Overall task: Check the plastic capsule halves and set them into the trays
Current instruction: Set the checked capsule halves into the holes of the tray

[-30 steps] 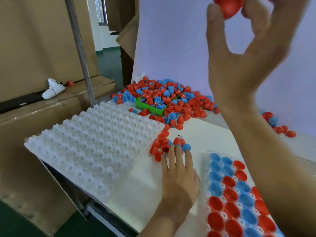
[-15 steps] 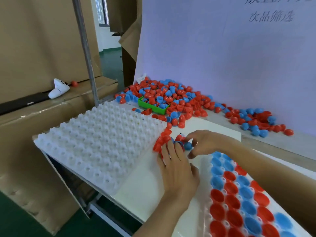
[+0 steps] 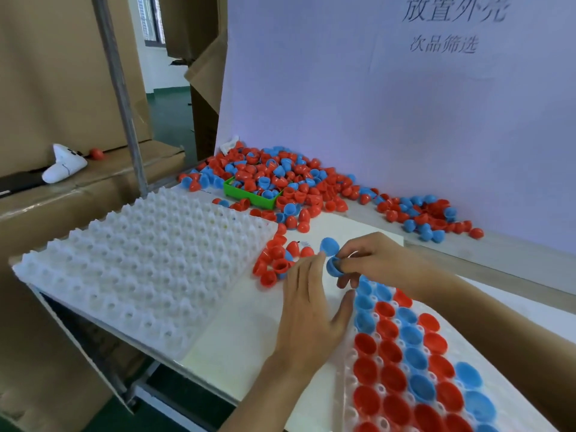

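Note:
My right hand (image 3: pixel 371 260) pinches a blue capsule half (image 3: pixel 333 265) just above the far end of the clear tray (image 3: pixel 349 369), which holds several red and blue halves in its cups. A second blue half (image 3: pixel 328 246) sits against my right fingers. My left hand (image 3: pixel 308 310) lies flat on the white table, fingers straight, tips touching a small cluster of red halves (image 3: pixel 276 265). A white dimpled tray (image 3: pixel 134 266) with nothing in it lies to the left.
A big pile of red and blue halves (image 3: pixel 280 182) covers the table's back around a green bin (image 3: pixel 249 196). More halves (image 3: pixel 427 216) lie along the white backboard (image 3: pixel 374 104). A metal pole (image 3: pixel 120 95) and cardboard boxes (image 3: pixel 46 73) stand at left.
My right hand came down from head height, where it held a red half, to the cluster and now pinches a blue half. My left hand stayed flat on the table.

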